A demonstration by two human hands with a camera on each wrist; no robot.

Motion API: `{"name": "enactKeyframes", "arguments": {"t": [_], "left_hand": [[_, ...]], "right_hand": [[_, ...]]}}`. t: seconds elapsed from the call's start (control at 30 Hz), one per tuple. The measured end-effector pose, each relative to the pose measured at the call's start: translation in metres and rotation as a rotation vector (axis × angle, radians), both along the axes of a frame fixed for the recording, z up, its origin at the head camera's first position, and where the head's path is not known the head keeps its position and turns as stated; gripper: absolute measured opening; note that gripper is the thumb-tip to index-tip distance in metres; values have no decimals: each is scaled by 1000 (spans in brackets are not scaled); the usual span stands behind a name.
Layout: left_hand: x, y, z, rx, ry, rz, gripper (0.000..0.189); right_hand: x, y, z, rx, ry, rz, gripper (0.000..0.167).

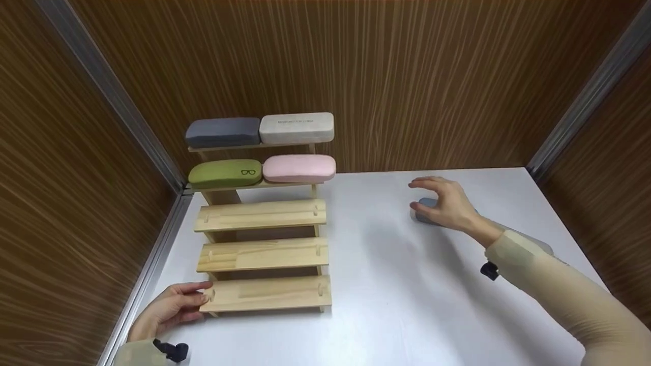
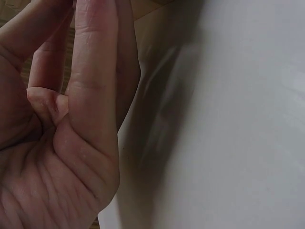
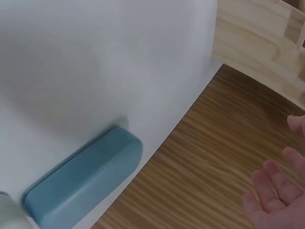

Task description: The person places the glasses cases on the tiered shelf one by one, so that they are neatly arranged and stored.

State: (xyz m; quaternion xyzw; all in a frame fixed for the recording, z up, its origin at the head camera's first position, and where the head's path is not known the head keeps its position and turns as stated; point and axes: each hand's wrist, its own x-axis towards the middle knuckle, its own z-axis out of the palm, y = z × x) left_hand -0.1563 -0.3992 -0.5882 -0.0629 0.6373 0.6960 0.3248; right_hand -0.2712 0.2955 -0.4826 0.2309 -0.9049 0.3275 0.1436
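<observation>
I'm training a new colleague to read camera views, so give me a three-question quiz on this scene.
1. True or false: the left hand touches the lowest shelf of the wooden rack.
2. Fill in the blank: the green case shares its shelf with the ____.
3. How many cases sit on the rack?

Key: 1. True. 2. Pink case. 3. Four.

Glare flares on the tabletop point(image 1: 351, 338), lower centre of the head view, soft shadows above right; the left-wrist view's dimmer!
</observation>
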Motion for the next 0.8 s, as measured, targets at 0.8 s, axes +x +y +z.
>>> {"name": "enactKeyframes", "arguments": {"t": [0.8], "left_hand": [[0, 0, 0, 9, 12, -6, 33]], "right_hand": [[12, 80, -26, 39, -206, -202, 53]]}}
